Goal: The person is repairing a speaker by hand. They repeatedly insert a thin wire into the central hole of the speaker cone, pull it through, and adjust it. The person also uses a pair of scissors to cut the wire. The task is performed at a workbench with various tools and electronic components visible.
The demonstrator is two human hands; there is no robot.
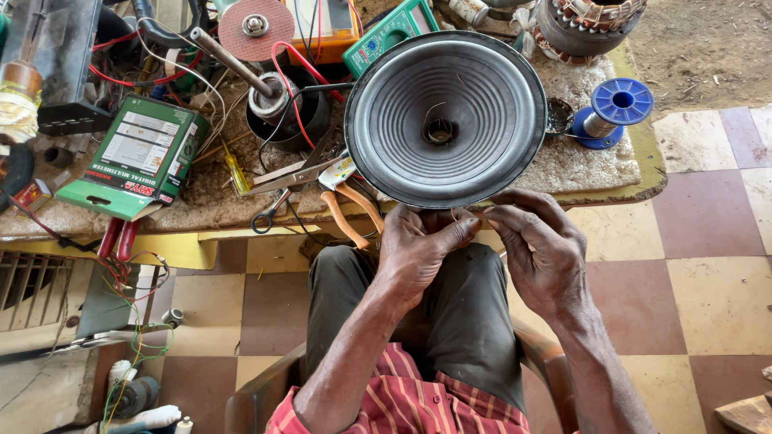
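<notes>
A round black speaker cone (446, 116) with ribbed rings stands tilted on the workbench edge, its open centre facing me. My left hand (418, 245) sits just below its rim, fingers curled, pinching something small and thin. My right hand (543, 245) meets it from the right, fingertips closed on the same thin piece, which looks like a fine wire. I cannot make out the piece clearly. Both hands hover over my lap, close to the bench edge.
On the cluttered bench (595, 173) lie orange-handled pliers (350, 210), scissors (285, 181), a yellow screwdriver (236, 173), a green boxed multimeter (137, 157), a green meter (390, 32), a blue wire spool (615, 108) and a motor stator (587, 24). The floor below is tiled.
</notes>
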